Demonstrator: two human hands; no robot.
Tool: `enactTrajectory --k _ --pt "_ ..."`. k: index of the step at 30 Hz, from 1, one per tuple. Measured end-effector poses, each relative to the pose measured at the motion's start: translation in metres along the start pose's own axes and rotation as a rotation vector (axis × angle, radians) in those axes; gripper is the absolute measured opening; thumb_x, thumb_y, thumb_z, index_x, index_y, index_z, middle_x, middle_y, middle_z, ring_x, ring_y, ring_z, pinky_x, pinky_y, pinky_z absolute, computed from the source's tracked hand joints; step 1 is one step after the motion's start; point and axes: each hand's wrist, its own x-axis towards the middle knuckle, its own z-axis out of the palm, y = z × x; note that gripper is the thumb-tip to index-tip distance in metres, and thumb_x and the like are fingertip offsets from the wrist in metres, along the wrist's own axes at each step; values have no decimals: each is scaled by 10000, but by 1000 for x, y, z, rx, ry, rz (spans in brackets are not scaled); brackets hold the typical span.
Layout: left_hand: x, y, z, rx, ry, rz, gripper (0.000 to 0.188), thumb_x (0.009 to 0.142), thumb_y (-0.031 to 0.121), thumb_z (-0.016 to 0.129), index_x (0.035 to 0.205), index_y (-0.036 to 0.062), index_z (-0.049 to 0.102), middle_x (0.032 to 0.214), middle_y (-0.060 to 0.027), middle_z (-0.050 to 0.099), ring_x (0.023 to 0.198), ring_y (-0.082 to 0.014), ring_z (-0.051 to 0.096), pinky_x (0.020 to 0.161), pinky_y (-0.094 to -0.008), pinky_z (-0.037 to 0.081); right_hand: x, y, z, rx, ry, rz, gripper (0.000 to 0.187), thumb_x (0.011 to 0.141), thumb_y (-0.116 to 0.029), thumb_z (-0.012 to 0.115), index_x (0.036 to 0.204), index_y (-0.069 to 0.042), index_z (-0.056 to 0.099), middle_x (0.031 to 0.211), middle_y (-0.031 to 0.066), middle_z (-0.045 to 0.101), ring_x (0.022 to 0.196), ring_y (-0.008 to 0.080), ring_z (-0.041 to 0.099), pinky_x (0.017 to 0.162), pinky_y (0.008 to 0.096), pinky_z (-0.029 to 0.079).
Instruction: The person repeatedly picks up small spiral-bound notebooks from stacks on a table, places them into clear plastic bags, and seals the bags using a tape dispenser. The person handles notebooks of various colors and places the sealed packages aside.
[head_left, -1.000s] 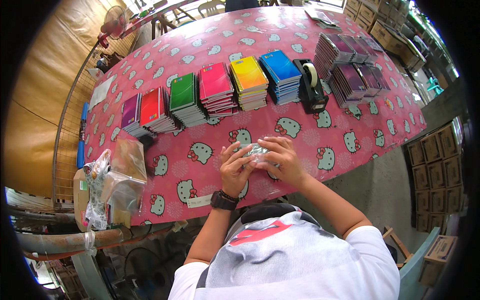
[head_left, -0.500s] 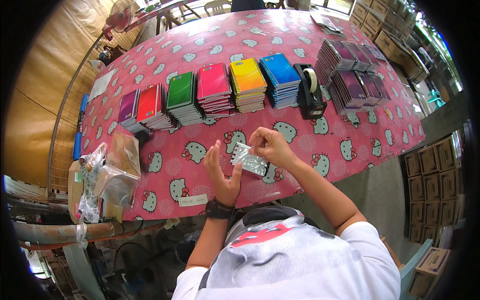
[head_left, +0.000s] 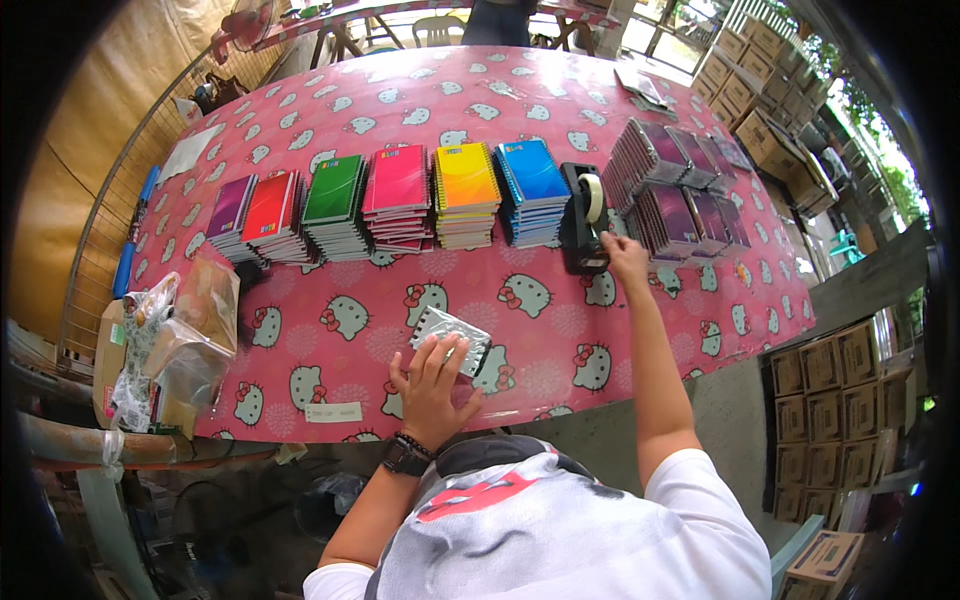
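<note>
A small spiral notebook (head_left: pixel 452 338) in a clear, shiny plastic sleeve lies tilted on the table near its front edge. My left hand (head_left: pixel 436 385) rests on its lower part, fingers stretched out over the plastic. Farther right, my right hand (head_left: pixel 626 262) reaches to the black tape dispenser (head_left: pixel 584 250), which carries a roll of pale tape (head_left: pixel 593 198). Its thumb and fingertips are pinched together beside the dispenser's near end. Whatever lies between them is too small to make out.
Stacks of spiral notebooks stand in a row, from purple (head_left: pixel 232 210) to blue (head_left: pixel 530 185). Plastic-wrapped purple notebooks (head_left: pixel 668 215) are piled at right. Plastic bags (head_left: pixel 190 350) lie at the left edge, a paper label (head_left: pixel 333 412) in front. Cartons (head_left: pixel 825 410) are stacked beyond the right side.
My right hand has left the wrapped notebook and moved right to the tape dispenser. My left hand has gone from beside the notebook to lying on it. The view has shifted slightly.
</note>
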Motion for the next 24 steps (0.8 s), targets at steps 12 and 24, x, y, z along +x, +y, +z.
enactTrajectory --k 12,24 --pt "0 4 -3 -26 12 -27 703 691 343 693 1335 190 457 1348 -7 447 1303 -202 346 1091 -522 69 -63 15 8 1165 -420 544 79 836 -134 656 860 -65 625 693 -24 573 549 47 476 442 197 350" --pt "2 1 -14 -72 -62 -94 758 627 261 709 1337 288 443 1488 -120 238 1384 -394 123 1025 -647 103 -94 -223 -20 261 -1146 -729 380 745 -339 751 671 9 617 586 67 591 560 149 560 521 296 418"
